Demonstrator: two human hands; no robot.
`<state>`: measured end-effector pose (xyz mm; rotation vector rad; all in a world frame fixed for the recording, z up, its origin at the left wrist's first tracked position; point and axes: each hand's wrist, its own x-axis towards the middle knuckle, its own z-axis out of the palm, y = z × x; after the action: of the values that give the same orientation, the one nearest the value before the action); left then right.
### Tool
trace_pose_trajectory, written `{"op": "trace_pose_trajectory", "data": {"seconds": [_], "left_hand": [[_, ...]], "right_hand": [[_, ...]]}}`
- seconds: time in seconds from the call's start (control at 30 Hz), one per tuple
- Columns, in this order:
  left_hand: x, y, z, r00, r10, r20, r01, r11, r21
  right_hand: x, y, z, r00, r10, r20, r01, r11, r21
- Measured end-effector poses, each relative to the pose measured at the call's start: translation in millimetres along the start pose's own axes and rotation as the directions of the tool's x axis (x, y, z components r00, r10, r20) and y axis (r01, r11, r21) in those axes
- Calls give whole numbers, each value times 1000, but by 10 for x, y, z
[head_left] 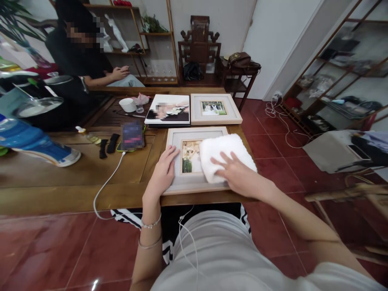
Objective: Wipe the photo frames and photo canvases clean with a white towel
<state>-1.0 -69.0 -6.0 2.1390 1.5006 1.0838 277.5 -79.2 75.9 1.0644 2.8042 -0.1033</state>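
Observation:
A light wooden picture frame with a grey-white mat and a small photo in the middle lies flat near the table's front edge. My left hand rests on its left side, fingers stretched out over the rim. Over the right half of the frame is a folded, fluffy white towel. My right hand presses down on the towel, its fingers partly spread and sunk into the pile. The towel hides part of the photo and the frame's right side.
Behind lie a second wooden frame and a white-edged photo panel. On the left are a phone on a white cable, a small bottle, a blue packet and a white cup. A seated person is across the table.

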Motion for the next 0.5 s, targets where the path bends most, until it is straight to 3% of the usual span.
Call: {"op": "trace_pose_trajectory", "data": {"seconds": [0.1,0.2,0.33,0.43,0.5], "left_hand": [[-1,0,3,1000,-1,14,1,1000,11],[2,0,-4,1000,-3,27,3,1000,8],[3,-4,-21,999,4,43,-3,1000,-7],[2,-12,-29,999,14,46,-14,1000,-6],[2,-21,-27,999,23,45,-23,1000,-7]], "right_hand": [[-344,-193,-115,992,-95,86,82,986,142],[-369,-186,-95,995,-83,51,69,972,225],[34,110,97,988,40,-148,-13,985,174],[417,450,199,931,171,-323,-140,983,116],[624,656,218,899,226,-375,-207,974,90]]}}
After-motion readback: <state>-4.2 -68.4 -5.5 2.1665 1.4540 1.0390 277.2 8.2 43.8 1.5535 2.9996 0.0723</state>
